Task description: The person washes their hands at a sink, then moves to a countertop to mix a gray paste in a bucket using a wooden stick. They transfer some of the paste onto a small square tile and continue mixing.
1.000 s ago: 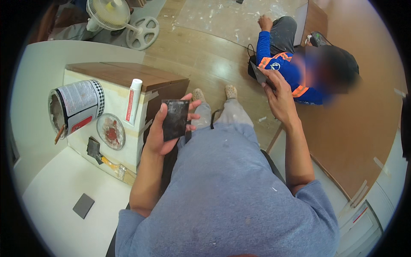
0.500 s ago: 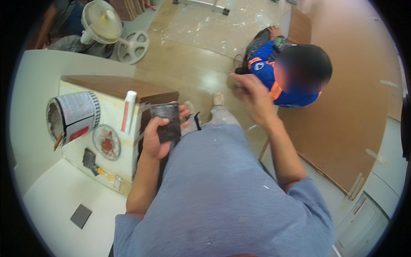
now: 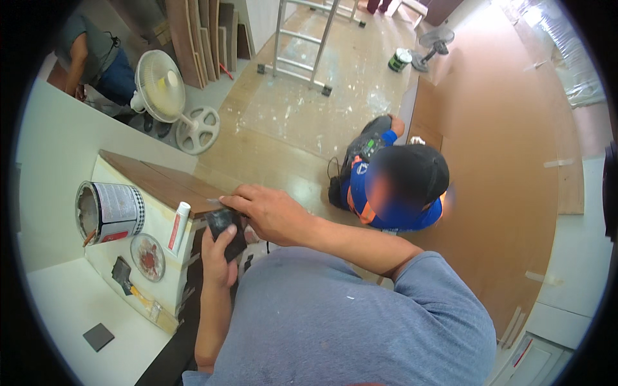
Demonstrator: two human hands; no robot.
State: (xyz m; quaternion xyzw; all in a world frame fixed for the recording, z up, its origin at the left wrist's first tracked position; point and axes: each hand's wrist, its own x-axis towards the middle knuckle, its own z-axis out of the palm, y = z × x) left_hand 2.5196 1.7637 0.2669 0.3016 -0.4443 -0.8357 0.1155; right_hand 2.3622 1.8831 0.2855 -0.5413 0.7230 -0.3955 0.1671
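My left hand (image 3: 222, 257) grips a black rectangular pad (image 3: 226, 235), its face smeared with grey, thumb laid across it. Just beside it, my right hand (image 3: 273, 212) has its fingers together and bent, tips at the near corner of a brown wood panel (image 3: 161, 182). Whatever may lie between those fingers is hidden. A pale smear shows on the panel by the fingertips. Left of the panel, on a cream ledge, a white tube (image 3: 179, 228) stands near a round lid (image 3: 148, 257) with reddish paste. A tin (image 3: 112, 212) lies on its side beside a dark-bladed scraper (image 3: 121, 273).
A dark square (image 3: 98, 337) lies on the white surface at lower left. A person in a blue top (image 3: 399, 186) crouches to my right, near a large brown board (image 3: 508, 161). Ahead are a white fan (image 3: 161, 87), a ladder (image 3: 302, 38) and another person (image 3: 96, 58).
My right hand has come across leftward to the panel's corner, close to the left hand. The pad is more tilted. My view has shifted, showing more of the room ahead.
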